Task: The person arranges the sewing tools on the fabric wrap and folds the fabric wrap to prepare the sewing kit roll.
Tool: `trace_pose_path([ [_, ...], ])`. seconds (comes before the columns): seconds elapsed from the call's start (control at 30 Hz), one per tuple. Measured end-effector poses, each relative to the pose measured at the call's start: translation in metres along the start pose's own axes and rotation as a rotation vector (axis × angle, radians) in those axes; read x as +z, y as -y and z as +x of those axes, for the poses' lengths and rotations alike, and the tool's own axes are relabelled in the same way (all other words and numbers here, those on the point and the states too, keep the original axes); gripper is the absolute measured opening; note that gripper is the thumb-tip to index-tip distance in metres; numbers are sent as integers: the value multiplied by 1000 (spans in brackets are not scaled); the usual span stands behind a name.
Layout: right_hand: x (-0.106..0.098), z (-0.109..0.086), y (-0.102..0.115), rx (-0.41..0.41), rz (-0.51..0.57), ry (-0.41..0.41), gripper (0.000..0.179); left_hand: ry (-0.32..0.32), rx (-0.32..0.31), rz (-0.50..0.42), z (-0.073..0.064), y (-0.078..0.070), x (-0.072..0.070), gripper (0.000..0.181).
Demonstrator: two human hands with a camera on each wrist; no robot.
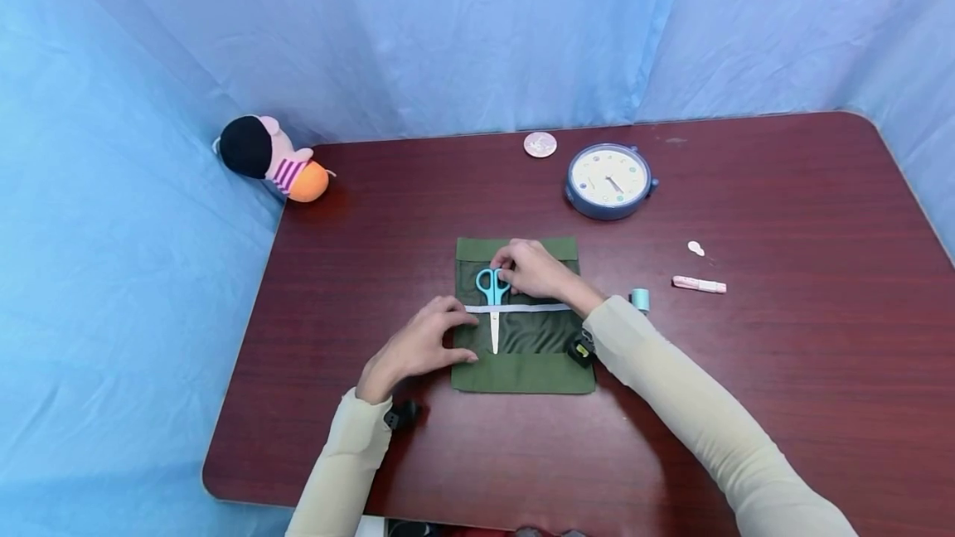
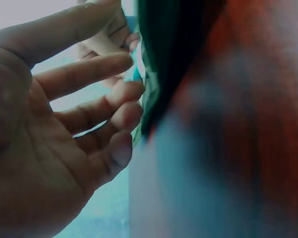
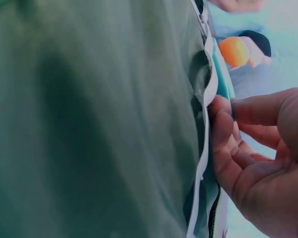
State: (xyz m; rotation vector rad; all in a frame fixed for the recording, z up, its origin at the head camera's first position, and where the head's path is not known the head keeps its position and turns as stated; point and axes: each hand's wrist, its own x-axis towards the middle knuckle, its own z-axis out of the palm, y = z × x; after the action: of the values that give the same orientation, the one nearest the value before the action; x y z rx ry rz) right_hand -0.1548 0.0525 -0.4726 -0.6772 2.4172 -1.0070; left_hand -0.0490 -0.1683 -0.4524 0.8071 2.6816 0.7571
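Plush doll (image 1: 270, 157): laid on its side at the table's (image 1: 791, 338) far left corner, its black head turned toward the blue curtain (image 1: 418, 40).
Left hand (image 1: 424, 340): held at the left edge of the green cloth, fingers and thumb spread apart, nothing gripped; whether the cloth is touched cannot be told.
Scissors (image 1: 495, 297): laid on the cloth near its left side, turquoise handles pointed away from the person, pale blades toward the near edge.
Green cloth organizer (image 1: 522, 374): spread flat on the table, crossed by a white elastic band (image 1: 533, 307); whether the scissors are tucked under it cannot be told.
Right hand (image 1: 533, 268): curled, a scissors handle pinched between thumb and fingers.
Disc (image 1: 540, 145): placed near the far edge.
Clock (image 1: 608, 179): laid face up, blue-rimmed.
Turquoise cylinder (image 1: 640, 299): seen just beside the right sleeve (image 1: 671, 371).
Pink pen (image 1: 699, 284): laid near a small white piece (image 1: 696, 248).
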Motion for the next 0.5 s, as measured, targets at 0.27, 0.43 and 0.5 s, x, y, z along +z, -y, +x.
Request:
trace_pose_path([
  [0.27,-1,-1,-1,-13,-14,-5,20,120,26,-13,2,-2,7,33],
  [0.43,0,-2,0,-10,-6,-6,20,134,56,-52,3,0,9,23],
  [0.5,-1,-3,0,-8,-2,-2,20,134,65,-62,3,1,11,21],
])
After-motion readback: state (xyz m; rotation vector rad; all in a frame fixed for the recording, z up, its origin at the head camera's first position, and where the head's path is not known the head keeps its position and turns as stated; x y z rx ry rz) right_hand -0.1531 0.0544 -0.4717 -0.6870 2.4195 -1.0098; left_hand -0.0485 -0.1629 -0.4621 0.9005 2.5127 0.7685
